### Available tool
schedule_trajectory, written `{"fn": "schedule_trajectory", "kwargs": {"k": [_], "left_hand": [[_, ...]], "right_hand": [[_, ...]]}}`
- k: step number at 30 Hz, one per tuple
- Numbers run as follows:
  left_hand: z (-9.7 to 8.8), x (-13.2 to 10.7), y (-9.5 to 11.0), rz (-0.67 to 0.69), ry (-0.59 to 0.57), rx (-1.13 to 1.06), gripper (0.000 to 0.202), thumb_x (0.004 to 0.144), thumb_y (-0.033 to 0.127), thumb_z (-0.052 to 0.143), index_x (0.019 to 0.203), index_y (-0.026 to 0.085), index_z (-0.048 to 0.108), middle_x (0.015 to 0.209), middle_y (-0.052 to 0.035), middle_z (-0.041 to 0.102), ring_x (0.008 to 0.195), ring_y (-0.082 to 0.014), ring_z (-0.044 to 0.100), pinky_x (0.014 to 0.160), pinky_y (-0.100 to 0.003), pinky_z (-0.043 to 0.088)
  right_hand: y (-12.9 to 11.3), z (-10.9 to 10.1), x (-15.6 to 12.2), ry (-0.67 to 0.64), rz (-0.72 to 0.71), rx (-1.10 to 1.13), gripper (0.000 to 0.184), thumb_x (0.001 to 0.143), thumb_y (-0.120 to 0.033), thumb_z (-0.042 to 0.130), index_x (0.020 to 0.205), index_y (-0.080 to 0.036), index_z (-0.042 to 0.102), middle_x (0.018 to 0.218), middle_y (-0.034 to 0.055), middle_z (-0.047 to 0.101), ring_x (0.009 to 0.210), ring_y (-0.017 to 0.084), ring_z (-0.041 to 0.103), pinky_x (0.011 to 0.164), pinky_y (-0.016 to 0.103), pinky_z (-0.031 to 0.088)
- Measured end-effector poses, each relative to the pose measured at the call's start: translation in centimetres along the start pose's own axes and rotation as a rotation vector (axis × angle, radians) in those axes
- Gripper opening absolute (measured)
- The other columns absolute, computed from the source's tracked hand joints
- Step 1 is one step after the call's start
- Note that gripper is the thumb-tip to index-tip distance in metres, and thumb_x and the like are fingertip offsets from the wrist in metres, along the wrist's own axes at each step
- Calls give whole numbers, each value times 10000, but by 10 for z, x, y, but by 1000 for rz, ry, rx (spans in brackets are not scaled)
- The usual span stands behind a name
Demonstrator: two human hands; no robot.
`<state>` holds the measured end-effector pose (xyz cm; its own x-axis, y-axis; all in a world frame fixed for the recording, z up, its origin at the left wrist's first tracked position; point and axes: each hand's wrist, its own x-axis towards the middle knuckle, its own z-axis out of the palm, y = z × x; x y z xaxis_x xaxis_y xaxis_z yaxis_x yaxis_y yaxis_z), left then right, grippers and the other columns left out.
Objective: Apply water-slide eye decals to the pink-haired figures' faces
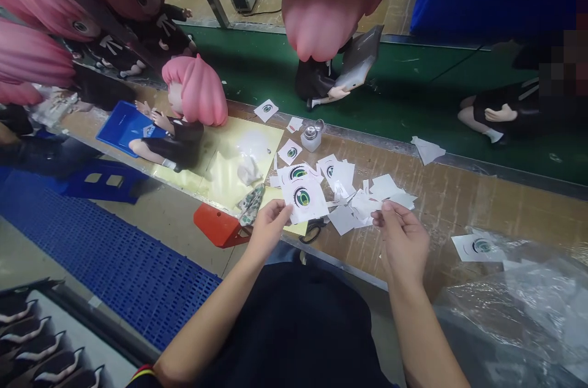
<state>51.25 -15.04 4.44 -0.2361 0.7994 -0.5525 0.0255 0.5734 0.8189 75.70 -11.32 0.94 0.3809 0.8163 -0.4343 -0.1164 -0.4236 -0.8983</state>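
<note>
Left hand (pixel 269 226): thumb and fingers pinch the near left edge of an eye-print sticker sheet (pixel 304 198), a white square with a green and black eye print. The sheet is held just above the near tabletop (pixel 459 198), over the left end of the paper pile (pixel 358 192).

Right hand (pixel 403 241): fingers curled, thumb and forefinger pressed together at the near right edge of the pile. I cannot tell whether a scrap sits between them.

The pile is loose white squares, some showing the same eye print.

Scissors (pixel 313 231) lie just beneath the held sheet, at the tabletop's near edge. A small metal-capped jar (pixel 312 136) stands behind the pile. A pink-haired doll (pixel 186 115) lies on its side at the left, partly on a yellow sheet (pixel 229 177). A single sticker (pixel 478 246) lies to the right, beside a clear plastic bag (pixel 514 308). A green conveyor belt (pixel 390 100) runs behind the tabletop.
</note>
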Motion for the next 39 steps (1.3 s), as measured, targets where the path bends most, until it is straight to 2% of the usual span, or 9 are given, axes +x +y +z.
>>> {"fn": "schedule_trajectory", "kwargs": {"k": [3, 7, 11, 15, 19, 23, 28, 32, 39], "left_hand": [[9, 29, -19, -24, -43, 85, 287, 1010, 397, 654, 1144, 144, 670, 1086, -64, 705, 921, -188, 698, 827, -382, 617], [42, 70, -33, -37, -107, 193, 328, 1004, 384, 664, 1239, 155, 652, 1209, -91, 691, 1023, -221, 700, 887, -426, 620], [78, 100, -29, -3, -139, 266, 349, 999, 379, 673, 1270, 161, 645, 1262, -98, 677, 1077, -241, 692, 922, -451, 614], [96, 101, -16, 96, -88, 258, 360, 996, 372, 675, 1292, 170, 636, 1314, -108, 656, 1129, -254, 675, 960, -474, 600], [92, 62, 10, 228, -35, 149, 331, 1001, 388, 661, 1251, 171, 648, 1297, -105, 658, 1128, -248, 666, 971, -472, 584], [83, -11, 53, 390, -180, -35, 333, 1022, 462, 593, 934, 152, 679, 940, -45, 696, 937, -198, 677, 892, -400, 569], [80, -92, 89, 571, -310, -207, 183, 936, 367, 674, 902, 188, 691, 908, -32, 675, 882, -175, 615, 853, -313, 496], [81, -119, 89, 592, -310, -283, 108, 910, 245, 689, 829, 197, 636, 829, 0, 616, 803, -142, 543, 802, -289, 445], [81, -137, 90, 458, -346, -367, 212, 896, 273, 704, 729, 189, 602, 721, 21, 566, 698, -118, 477, 707, -272, 403]], "right_hand": [[-30, -2, -22, 18, -22, 36, 314, 913, -400, 779, 1074, -147, 685, 874, 0, 691, 774, 136, 675, 751, 320, 606], [-66, -7, -48, 59, -81, 40, 448, 786, -511, 876, 1031, -168, 724, 756, 7, 717, 683, 146, 692, 683, 289, 588], [-88, -12, -66, 112, -163, 32, 411, 754, -503, 898, 980, -196, 746, 688, -2, 696, 651, 151, 693, 637, 267, 580], [-100, -21, -79, 147, -228, 30, 368, 767, -479, 893, 948, -194, 747, 685, 11, 701, 652, 164, 708, 604, 252, 574], [-106, -29, -89, 159, -277, 35, 325, 798, -457, 876, 949, -201, 745, 648, -7, 689, 596, 130, 678, 585, 224, 568], [-113, -35, -103, 167, -365, 27, 309, 801, -430, 878, 952, -193, 750, 631, -16, 688, 605, 143, 695, 600, 232, 587], [-121, -40, -127, 199, -539, 28, 230, 805, -317, 881, 959, -195, 762, 726, -19, 751, 621, 122, 708, 663, 209, 600], [-124, -46, -140, 198, -609, 37, 210, 785, -276, 888, 938, -192, 770, 728, -19, 750, 622, 131, 709, 673, 224, 608], [-123, -65, -149, 33, -365, 196, 286, 709, -361, 929, 840, -202, 730, 666, 0, 711, 517, 133, 642, 552, 245, 585]]}}
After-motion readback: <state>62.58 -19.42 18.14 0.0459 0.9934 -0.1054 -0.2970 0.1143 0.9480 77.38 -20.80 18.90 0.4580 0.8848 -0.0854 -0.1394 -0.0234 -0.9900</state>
